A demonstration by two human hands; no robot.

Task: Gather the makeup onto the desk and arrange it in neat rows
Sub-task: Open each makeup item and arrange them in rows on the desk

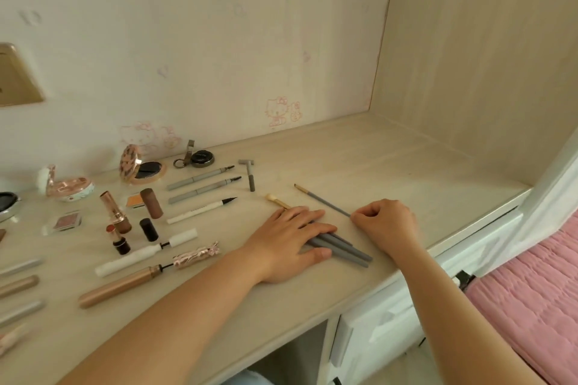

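Note:
My left hand (pixel 289 237) lies flat with straight fingers on a bundle of grey-handled makeup brushes (pixel 347 249) on the pale desk (pixel 406 166). One brush tip (pixel 271 197) pokes out beyond its fingertips. My right hand (pixel 386 223) pinches the end of a thin grey brush (pixel 322 200) that lies diagonally on the desk. To the left lie eyebrow pencils (pixel 200 179), a white eyeliner pen (pixel 200 211), a mascara wand and tube (pixel 147 251), a gold mascara tube (pixel 119 286), lipsticks (pixel 117 212) and open compacts (pixel 140 167).
A small grey razor (pixel 249 173) and a round tin (pixel 202 158) sit near the wall. More tubes lie at the left edge (pixel 18 284). White drawers (pixel 391 325) are under the desk, and a pink bedspread (pixel 531 294) lies at the right.

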